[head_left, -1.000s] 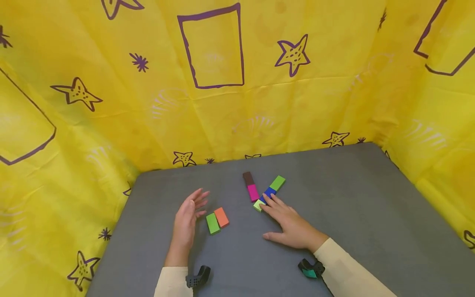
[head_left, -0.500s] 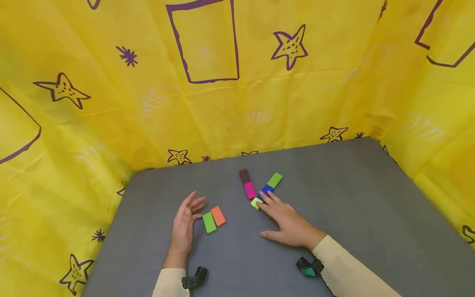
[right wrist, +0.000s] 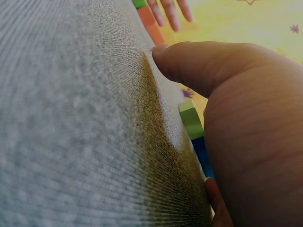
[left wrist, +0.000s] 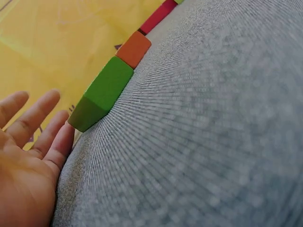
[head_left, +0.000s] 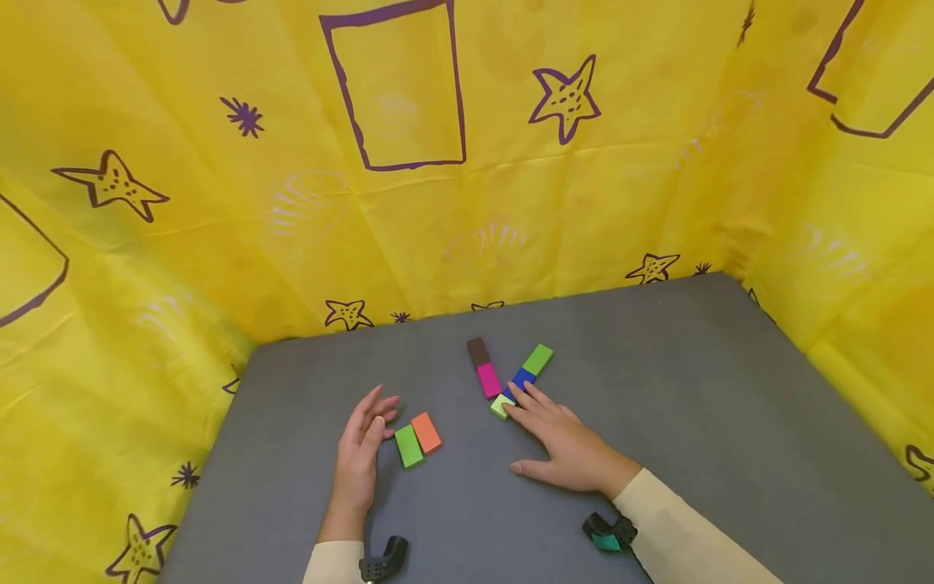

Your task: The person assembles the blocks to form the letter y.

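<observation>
My left hand (head_left: 358,454) rests on its edge on the table, fingers loosely spread, with fingertips right at a green block (head_left: 409,447). An orange block (head_left: 426,432) lies side by side with that green one. My right hand (head_left: 569,446) lies palm down with its fingers extended over a blue block (head_left: 520,383) and at a pale green block (head_left: 500,406). Those two line up end to end with another green block (head_left: 538,359), forming a slanted row. Left of this row, a magenta block (head_left: 489,380) and a dark brown block (head_left: 477,351) make a second row, meeting it near the pale green end.
A grey cloth-covered table (head_left: 657,389) carries all the blocks. Yellow fabric (head_left: 409,235) with purple drawings hangs behind it and along both sides. Black straps with small devices sit at both wrists, over pale sleeves (head_left: 686,527).
The head view has shifted slightly. My left hand's fingers have come closer to the nearby green block. The right hand stays in place, and the blocks keep their arrangement.
</observation>
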Motion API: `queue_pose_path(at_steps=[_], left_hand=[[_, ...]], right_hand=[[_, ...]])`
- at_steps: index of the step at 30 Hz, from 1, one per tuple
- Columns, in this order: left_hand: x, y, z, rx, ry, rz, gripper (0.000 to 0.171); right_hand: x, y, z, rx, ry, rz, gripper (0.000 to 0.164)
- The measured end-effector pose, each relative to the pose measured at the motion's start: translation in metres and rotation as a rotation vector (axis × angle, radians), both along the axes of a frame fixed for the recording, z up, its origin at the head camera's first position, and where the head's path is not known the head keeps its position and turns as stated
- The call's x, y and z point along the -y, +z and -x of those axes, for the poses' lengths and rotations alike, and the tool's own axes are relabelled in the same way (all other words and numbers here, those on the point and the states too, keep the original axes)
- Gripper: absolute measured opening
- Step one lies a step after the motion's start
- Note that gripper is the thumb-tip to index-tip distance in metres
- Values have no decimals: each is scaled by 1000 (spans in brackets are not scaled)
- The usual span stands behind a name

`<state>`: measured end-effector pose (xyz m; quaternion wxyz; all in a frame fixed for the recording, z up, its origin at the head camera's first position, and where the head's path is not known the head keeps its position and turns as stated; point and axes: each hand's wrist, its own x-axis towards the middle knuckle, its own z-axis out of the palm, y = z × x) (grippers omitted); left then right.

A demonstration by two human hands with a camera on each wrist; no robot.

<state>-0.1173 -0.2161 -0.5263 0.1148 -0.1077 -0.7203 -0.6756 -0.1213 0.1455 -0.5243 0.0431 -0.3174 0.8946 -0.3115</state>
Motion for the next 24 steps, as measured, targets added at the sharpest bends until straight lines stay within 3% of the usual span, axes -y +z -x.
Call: queue_pose_path(at_steps=[11,14,18,21,24], left_hand=[[-3,-1,-8,90,45,96,55],[-9,-1,-14,111,50,184,68],[-17,-2,-18,133,73,379,90],[-19,-1,-20,143,89,473,95],[-19,0,-22,140,98,501,91]], right_hand=[[1,-1,0,-44,16,25,84],[0,-2,0,-51,15,29,84],[0,-3,1,-58,14,21,84],[0,-4,0,-64,15,16,83],[0,-3,-1,-59,20,18,83]])
